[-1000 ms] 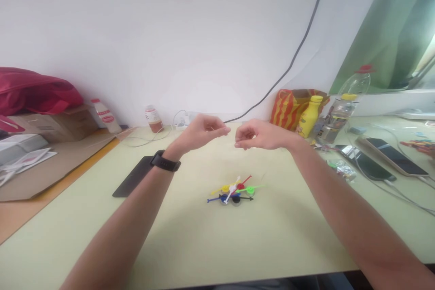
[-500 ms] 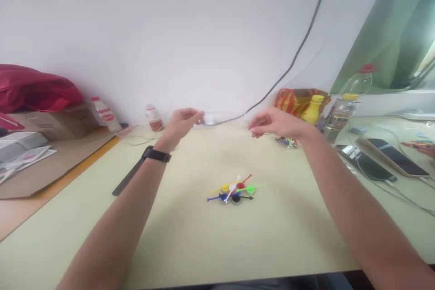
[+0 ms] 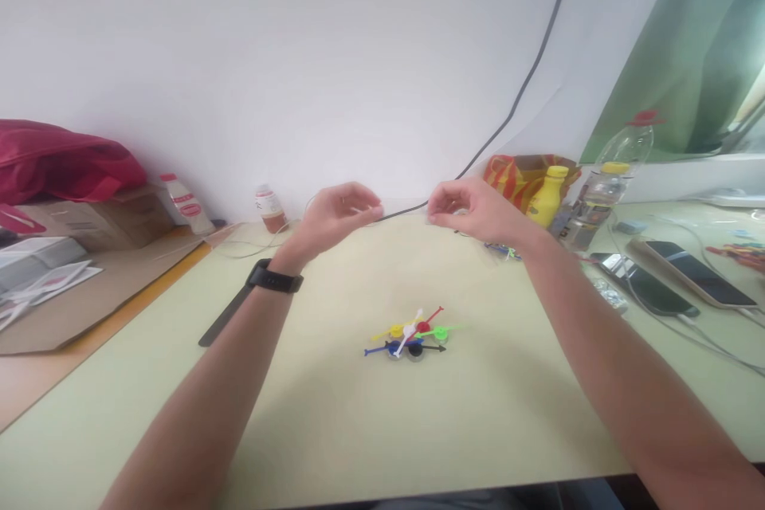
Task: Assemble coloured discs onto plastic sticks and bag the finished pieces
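Both hands are raised over the far part of the table, close to the wall, with a short gap between them. My left hand (image 3: 342, 215) is closed, its thumb drawn toward the fingertips. My right hand (image 3: 469, 209) faces it with its fingers curled to the thumb. What either one pinches, if anything, I cannot make out. On the table nearer to me lies a cluster of plastic arrow spinners (image 3: 412, 335) in several colours: yellow, white, red, green, blue and black. Neither hand touches them. A black watch (image 3: 276, 279) is on my left wrist.
At the back left stand a red-capped bottle (image 3: 186, 205) and a small bottle (image 3: 271, 209). On the right are a yellow bottle (image 3: 547, 198), a clear bottle (image 3: 601, 203) and two phones (image 3: 645, 284), (image 3: 702, 272) with cables. A dark cable (image 3: 541, 48) hangs along the wall.
My two hands have come closer together, the left moving right and the right moving slightly left. The spinner cluster has stayed in place.
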Demonstrator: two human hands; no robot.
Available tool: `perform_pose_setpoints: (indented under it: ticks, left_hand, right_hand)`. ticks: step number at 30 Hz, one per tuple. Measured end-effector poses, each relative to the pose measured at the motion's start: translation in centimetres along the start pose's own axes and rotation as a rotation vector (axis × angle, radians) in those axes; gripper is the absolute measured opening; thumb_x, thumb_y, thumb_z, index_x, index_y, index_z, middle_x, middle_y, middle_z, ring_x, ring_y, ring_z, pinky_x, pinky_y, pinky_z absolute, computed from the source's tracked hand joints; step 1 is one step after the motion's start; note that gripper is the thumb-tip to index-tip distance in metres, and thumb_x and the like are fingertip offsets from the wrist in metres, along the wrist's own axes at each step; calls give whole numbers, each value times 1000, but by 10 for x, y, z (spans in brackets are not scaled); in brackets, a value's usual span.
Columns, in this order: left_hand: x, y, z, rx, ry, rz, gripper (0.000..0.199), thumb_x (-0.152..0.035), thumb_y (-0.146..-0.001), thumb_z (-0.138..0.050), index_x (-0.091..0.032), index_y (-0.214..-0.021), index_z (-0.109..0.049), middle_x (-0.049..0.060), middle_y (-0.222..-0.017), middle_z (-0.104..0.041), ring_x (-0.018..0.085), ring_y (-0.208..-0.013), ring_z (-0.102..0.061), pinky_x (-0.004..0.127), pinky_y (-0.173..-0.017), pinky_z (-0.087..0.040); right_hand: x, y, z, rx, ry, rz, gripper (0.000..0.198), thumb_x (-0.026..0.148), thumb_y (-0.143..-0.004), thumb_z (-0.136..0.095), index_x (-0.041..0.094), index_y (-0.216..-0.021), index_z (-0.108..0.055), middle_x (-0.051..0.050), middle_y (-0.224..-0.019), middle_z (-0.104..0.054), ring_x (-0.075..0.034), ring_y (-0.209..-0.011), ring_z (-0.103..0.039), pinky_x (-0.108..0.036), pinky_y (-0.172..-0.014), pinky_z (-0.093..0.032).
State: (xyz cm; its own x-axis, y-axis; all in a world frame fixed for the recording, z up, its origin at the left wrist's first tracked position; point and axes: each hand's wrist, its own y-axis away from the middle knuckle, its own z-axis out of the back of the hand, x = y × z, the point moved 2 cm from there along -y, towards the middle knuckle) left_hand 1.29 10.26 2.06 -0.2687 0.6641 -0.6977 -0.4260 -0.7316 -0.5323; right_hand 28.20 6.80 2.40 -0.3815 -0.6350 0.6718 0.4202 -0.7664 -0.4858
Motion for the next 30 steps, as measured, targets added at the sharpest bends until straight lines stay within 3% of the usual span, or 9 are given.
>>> perform_pose_setpoints:
  ticks: [2, 4, 7, 10, 15, 18, 21, 26, 30]
  left_hand:
    - [-21, 1, -11, -174, -101, -150, 30, -50, -89, -76, -21, -94, -73, 7, -100, -76, 20, -90, -70, 33, -79, -55]
    - [-42, 6, -22, -227, -225, -262, 25, -46, -93, -72, -22, -96, -73, 6, -100, -75, 19, -89, -68, 34, -81, -54]
    - [-64, 15, -37, 15, -387, -357, 20, -40, -92, -73, -25, -105, -74, 5, -104, -76, 21, -94, -68, 37, -86, -53]
    - [-69, 22, -45, 169, -511, -367, 24, -35, -92, -71, -27, -116, -71, 4, -109, -74, 24, -102, -66, 39, -88, -52]
    - [-60, 23, -50, 248, -562, -290, 23, -31, -95, -65, -27, -117, -66, 5, -113, -72, 25, -106, -65, 38, -87, -52]
    - [-60, 21, -48, 256, -515, -281, 12, -28, -98, -60, -26, -106, -68, 2, -104, -74, 21, -95, -65, 36, -87, -50]
    - [-61, 18, -44, 244, -449, -259, 12, -29, -99, -58, -24, -95, -68, 1, -93, -73, 17, -81, -63, 33, -80, -49]
    - [-56, 14, -37, 174, -372, -207, 15, -37, -98, -61, -24, -94, -67, 2, -93, -73, 18, -79, -62, 33, -75, -48]
    - [-52, 13, -33, 119, -394, -240, 10, -34, -95, -64, -24, -93, -67, 3, -99, -74, 23, -96, -64, 37, -87, -49]
  right_hand:
    - [5, 1, -4, 11, 12, -31, 18, 37, -87, -74, 20, -92, -72, -4, -86, -71, -18, -79, -63, -33, -73, -50]
    - [8, 2, -5, 12, 16, -73, 19, 36, -89, -73, 21, -99, -71, -2, -78, -68, -16, -71, -60, -30, -64, -46]
    - [11, 3, -6, 23, -13, -90, 22, 35, -90, -73, 22, -107, -69, 0, -74, -65, -16, -68, -58, -29, -59, -42]
    - [14, 4, -6, 24, -55, -75, 24, 35, -90, -74, 23, -110, -68, 0, -75, -65, -17, -71, -59, -29, -61, -43]
    - [19, 6, -5, 41, -95, -54, 28, 39, -91, -74, 24, -114, -67, 0, -74, -63, -18, -73, -60, -32, -66, -45]
    - [12, 4, -2, 62, -195, -16, 37, 46, -90, -75, 24, -119, -66, 0, -79, -62, -18, -77, -59, -32, -70, -47]
    - [-5, 0, -2, 96, -424, 53, 59, 60, -83, -77, 26, -129, -63, -4, -97, -65, -20, -90, -61, -33, -80, -51]
    - [-39, -5, -31, 434, -684, 10, 98, 69, -68, -83, 36, -151, -44, -9, -144, -56, -30, -129, -57, -45, -105, -50]
    - [-50, -3, -55, 633, -775, 0, 100, 63, -77, -81, 36, -160, -31, -11, -144, -59, -31, -133, -57, -53, -111, -44]
